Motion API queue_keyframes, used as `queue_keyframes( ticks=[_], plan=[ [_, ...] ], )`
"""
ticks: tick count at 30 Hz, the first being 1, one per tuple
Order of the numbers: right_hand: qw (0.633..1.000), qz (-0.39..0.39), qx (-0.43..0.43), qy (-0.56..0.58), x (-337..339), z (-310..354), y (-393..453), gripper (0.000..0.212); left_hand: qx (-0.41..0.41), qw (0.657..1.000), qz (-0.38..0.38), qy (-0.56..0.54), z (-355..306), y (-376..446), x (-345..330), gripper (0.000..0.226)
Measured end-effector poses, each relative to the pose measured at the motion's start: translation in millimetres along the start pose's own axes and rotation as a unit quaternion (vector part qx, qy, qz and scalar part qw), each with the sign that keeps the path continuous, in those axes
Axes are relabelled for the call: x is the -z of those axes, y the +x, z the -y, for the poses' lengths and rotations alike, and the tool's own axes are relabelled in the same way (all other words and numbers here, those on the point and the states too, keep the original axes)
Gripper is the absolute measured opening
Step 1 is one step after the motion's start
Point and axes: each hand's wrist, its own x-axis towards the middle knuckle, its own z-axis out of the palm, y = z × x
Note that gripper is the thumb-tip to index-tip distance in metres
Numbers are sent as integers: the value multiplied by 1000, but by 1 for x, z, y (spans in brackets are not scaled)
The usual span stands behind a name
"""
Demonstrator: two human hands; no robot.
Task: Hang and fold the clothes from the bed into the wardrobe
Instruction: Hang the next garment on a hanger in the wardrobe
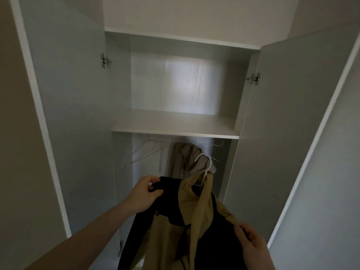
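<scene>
I hold a tan and black jacket up in front of the open wardrobe. A white hanger sits inside its neck, with the hook sticking up above the collar. My left hand grips the jacket's black left shoulder. My right hand pinches the fabric at the right shoulder, low at the right. Behind the jacket, a beige garment hangs in the compartment under the shelf.
Bare white hangers hang at the left under the shelf. Both wardrobe doors stand wide open, the left door and the right door flanking me. The upper shelf compartment holds nothing.
</scene>
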Motion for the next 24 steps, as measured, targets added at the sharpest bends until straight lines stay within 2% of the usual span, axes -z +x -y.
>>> queue_keyframes(
  ticks=[10,15,21,24],
  plan=[
    [999,-42,-26,11,-68,-20,93,27,-2,1000,-8,18,36,136,28,36],
    [998,-58,-36,17,-86,-35,149,27,-49,995,-47,74,24,202,43,38],
    [988,-121,-63,66,-108,-54,220,14,-134,978,-102,123,-3,280,60,35],
    [989,-117,-58,66,-118,-62,255,15,-151,968,-117,161,-14,321,69,35]
  ],
)
